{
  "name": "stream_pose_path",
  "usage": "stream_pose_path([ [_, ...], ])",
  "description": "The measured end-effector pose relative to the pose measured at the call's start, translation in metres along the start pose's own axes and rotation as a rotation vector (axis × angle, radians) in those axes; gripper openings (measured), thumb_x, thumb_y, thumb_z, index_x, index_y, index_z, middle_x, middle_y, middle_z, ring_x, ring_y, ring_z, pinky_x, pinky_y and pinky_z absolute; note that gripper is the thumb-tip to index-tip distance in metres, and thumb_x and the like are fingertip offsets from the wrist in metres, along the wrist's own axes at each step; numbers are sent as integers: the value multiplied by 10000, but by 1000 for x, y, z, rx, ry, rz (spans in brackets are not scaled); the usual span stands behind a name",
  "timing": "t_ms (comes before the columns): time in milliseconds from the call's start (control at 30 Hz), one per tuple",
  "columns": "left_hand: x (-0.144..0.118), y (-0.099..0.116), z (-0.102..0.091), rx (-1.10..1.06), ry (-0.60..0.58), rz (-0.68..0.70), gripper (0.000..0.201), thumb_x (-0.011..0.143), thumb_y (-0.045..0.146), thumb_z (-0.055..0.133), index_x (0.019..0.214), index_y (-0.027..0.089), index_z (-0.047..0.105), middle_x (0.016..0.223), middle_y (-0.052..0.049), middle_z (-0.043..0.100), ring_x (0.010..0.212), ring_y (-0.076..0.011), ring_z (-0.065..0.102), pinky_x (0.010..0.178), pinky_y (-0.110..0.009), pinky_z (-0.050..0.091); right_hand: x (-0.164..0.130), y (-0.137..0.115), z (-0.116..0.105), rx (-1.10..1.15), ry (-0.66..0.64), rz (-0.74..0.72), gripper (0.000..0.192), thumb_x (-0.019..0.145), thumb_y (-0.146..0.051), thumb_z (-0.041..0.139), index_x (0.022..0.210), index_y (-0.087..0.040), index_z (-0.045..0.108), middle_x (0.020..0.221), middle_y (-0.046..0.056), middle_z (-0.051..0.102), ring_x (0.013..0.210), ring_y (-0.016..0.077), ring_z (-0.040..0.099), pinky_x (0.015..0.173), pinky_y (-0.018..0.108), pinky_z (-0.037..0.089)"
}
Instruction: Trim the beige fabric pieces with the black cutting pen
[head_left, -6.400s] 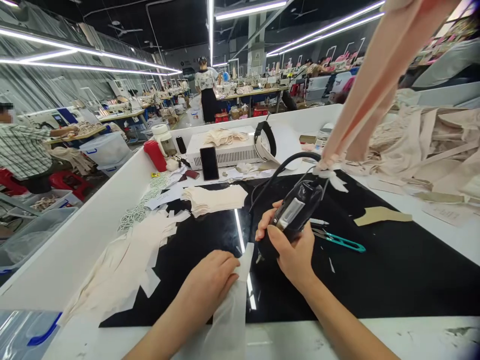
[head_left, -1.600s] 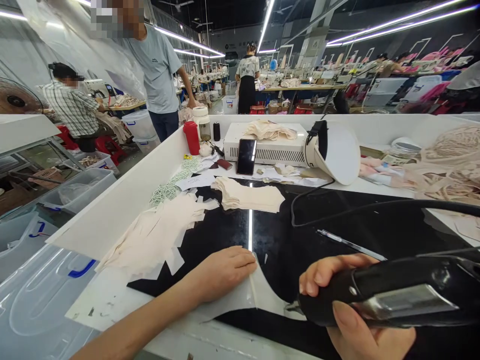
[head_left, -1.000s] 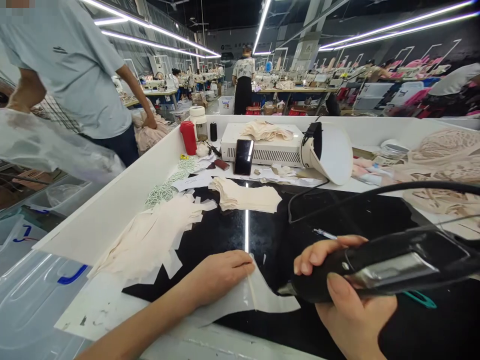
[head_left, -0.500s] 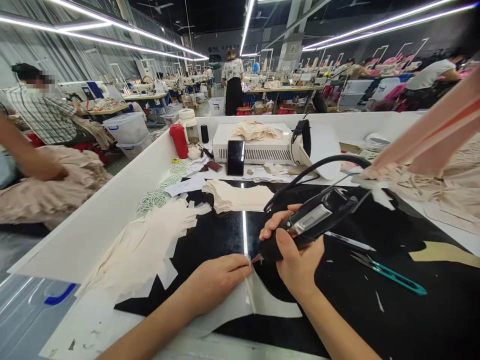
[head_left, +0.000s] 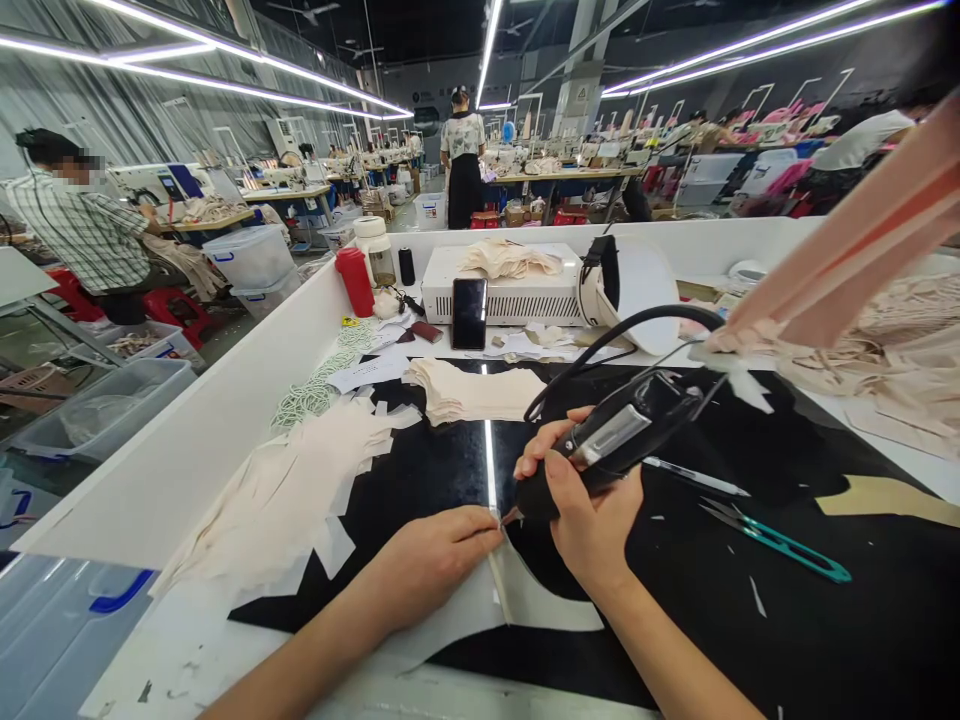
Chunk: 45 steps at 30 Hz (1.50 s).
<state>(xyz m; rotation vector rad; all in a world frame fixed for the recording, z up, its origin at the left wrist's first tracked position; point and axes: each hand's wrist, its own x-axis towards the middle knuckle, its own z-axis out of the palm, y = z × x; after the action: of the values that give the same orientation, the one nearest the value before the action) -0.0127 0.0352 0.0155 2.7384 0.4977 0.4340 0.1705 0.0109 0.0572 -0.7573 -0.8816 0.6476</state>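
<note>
Right hand: the right hand (head_left: 592,520) is wrapped around a black handheld cutting tool (head_left: 615,435), fingers closed on its body, the tip pointing down and left toward the fabric edge.
Left hand: the left hand (head_left: 431,560) lies flat, fingers together, pressing down a white fabric piece (head_left: 517,600); its fingertips sit just beside the tool's tip.
Fabric piece: it lies on the black work mat (head_left: 787,640) at the near edge of the table, partly under the left hand, with a narrow strip running along its fold.
Tool cord: a black cable (head_left: 622,335) loops up from the back of the tool toward the far side of the table.
Right of the hands: teal-handled thread snips (head_left: 780,545) and a pen (head_left: 697,478) lie on the mat, apart from each other.
Left of the hands: a loose heap of cream fabric offcuts (head_left: 292,490).
Beyond: a neat stack of cut cream pieces (head_left: 476,390), then a phone (head_left: 470,313) leaning against a white vented machine box (head_left: 517,295), and a red bottle (head_left: 355,282).
Upper right: pink fabric strips (head_left: 847,265) hang across the view.
</note>
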Motion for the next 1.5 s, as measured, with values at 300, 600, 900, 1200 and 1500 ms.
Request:
stream_pose_path([
  [300,-1,0,-2,-6,-22,-7,333,1096,154,402,1335,216,625,1363,-94,638,1218,-206,655,1011,-309,562,-5,-8,-8,35,7,-16,354,887,-285,780,1165,-284,559,818,-63,654,630,124,637,624,304,539],
  [600,-4,-3,-1,5,-83,-39,386,1075,117,415,1385,239,611,1432,-96,601,1303,-223,609,1064,-331,529,-9,-5,-7,41,8,-12,367,885,-288,782,1174,-289,557,825,-56,660,626,126,641,620,309,539],
  [900,-4,-7,1,117,-28,78,309,1069,123,457,1303,194,646,1411,-127,617,1306,-255,611,1058,-376,550,-8,-12,-8,37,10,-10,359,879,-285,785,1163,-290,566,822,-59,661,625,122,637,623,309,540],
  [1200,5,15,-7,82,11,137,251,1018,75,494,1217,118,641,1103,-100,684,1009,-218,657,943,-355,599,-14,-19,-16,54,7,1,395,870,-308,807,1180,-291,563,829,-57,662,632,119,638,619,302,537],
  [1500,-2,16,1,106,-23,88,237,1029,99,499,1210,166,635,1135,-89,667,973,-206,651,843,-314,601,-17,-17,-9,75,5,7,367,861,-326,809,1139,-284,573,821,-56,666,624,115,637,617,287,543],
])
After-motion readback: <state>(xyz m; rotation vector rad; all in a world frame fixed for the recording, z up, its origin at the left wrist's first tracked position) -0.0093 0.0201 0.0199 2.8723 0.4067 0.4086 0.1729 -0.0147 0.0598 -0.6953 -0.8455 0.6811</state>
